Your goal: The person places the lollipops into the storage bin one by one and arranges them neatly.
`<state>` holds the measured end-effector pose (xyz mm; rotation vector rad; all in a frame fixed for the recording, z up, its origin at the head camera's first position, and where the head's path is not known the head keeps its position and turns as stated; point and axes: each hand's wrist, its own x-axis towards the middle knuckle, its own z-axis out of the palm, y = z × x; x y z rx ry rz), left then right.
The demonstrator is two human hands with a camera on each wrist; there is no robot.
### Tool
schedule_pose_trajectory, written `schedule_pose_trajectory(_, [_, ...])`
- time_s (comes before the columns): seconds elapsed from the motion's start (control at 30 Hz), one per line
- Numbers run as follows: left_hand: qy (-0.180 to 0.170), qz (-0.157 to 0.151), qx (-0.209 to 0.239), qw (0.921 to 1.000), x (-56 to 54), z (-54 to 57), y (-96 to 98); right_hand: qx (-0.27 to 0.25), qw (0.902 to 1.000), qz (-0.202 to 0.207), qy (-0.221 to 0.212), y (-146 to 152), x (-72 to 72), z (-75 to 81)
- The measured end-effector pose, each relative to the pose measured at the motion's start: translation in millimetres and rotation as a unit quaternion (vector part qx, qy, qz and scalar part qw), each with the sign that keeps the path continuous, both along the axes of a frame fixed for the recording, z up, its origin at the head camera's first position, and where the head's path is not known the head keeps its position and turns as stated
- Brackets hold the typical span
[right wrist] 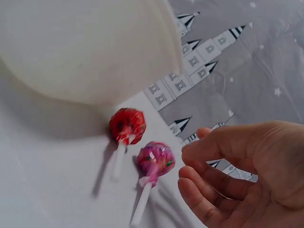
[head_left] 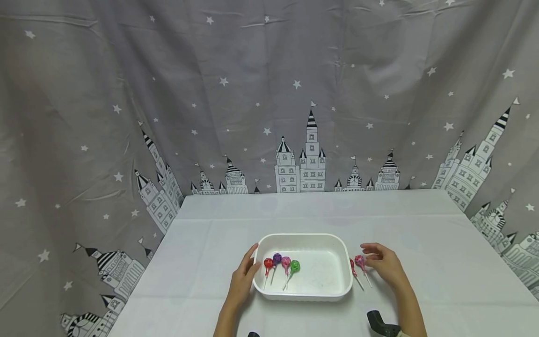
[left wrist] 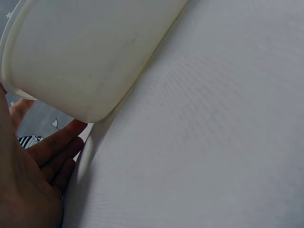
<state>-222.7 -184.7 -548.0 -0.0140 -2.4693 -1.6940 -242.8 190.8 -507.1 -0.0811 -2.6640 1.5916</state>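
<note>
1. Curtain, grey, printed with stars and castles; behind white table.
2. Tray, white, on table. Probably plastic: light, stiff, apt to slide if bumped; best held by rim.
3. Inside tray, toward left: red lolly, purple lolly, pink lolly, green lolly.
4. Loose red lolly, on table at tray's right wall; touching or just beside, cannot tell.
5. Loose pink lolly, on table, just right of loose red lolly. Judged light, hard-headed, slick in wrapper, likely to roll; best pinched across head or taken by stick.
6. Left hand, at tray's left side, fingers against wall; gripping or merely resting, cannot tell.
7. Right hand, beside loose pink lolly; fingers curved, narrowly parted, nothing held.
</note>
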Motion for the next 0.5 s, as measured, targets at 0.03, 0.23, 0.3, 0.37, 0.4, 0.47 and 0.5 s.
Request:
schedule_pose_trajectory(0.03, [-0.002,0.001,0.001,1.0000,-0.1,-0.4,0.1,-0.002,1.0000,0.002,-0.008,0.1,0.3,-1.2])
schedule_pose_trajectory(0.23, [-0.003,0.002,-0.013,0.9999,0.8,1.1,0.1,-0.014,0.9993,0.021,-0.027,0.4,-0.1,-9.6])
schedule_pose_trajectory(0.3, [0.000,0.001,-0.013,0.9999,0.9,1.6,0.1,-0.016,0.9991,0.024,-0.029,0.1,-1.2,-12.2])
schedule_pose_trajectory(0.37, [0.003,0.003,-0.013,0.9999,1.1,1.4,0.2,-0.013,0.9992,0.025,-0.030,-0.5,-2.1,-14.3])
schedule_pose_trajectory(0.4, [0.004,0.003,-0.013,0.9999,1.1,1.6,0.2,-0.010,0.9992,0.025,-0.030,-0.6,-2.6,-15.1])
schedule_pose_trajectory(0.47, [0.006,0.003,-0.014,0.9999,1.5,1.9,0.2,-0.002,0.9993,0.022,-0.029,-0.8,-3.7,-16.5])
schedule_pose_trajectory(0.5, [0.007,0.003,-0.014,0.9999,1.6,2.0,0.2,0.006,0.9994,0.023,-0.027,-0.7,-4.1,-16.7])
